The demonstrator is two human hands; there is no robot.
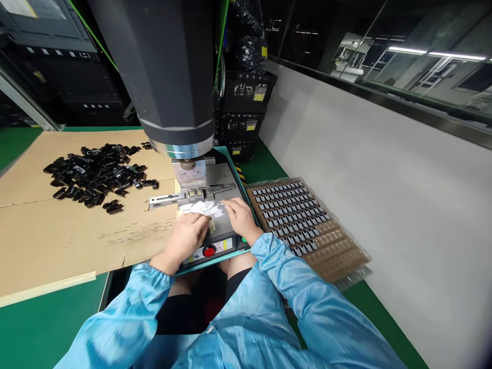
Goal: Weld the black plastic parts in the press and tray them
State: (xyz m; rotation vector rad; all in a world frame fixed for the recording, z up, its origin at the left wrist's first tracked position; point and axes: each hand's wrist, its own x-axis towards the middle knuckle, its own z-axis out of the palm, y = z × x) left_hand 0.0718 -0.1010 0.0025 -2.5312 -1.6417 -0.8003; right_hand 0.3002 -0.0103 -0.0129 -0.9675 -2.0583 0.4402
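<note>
A small pile of flat white pieces (203, 207) lies on the metal plate of the machine bed, in front of a metal fixture (196, 193). My left hand (185, 237) rests at the near left of the pile, its fingers curled in and closed; what they hold, if anything, is hidden. On the right side of the pile, my right hand (241, 218) pinches with thumb and forefinger at what looks like a small white piece (222, 204). Above the fixture hangs the dark machine head (177, 102) with its silver lower rim.
Black plastic parts (100, 171) lie heaped on cardboard (146, 246) at left. A brown tray (338, 251) holds rows of small grey-white parts at right. A red button (209, 251) faces me on the machine front. Black crates (246, 95) stand behind, and a white wall (346, 148) runs along the right.
</note>
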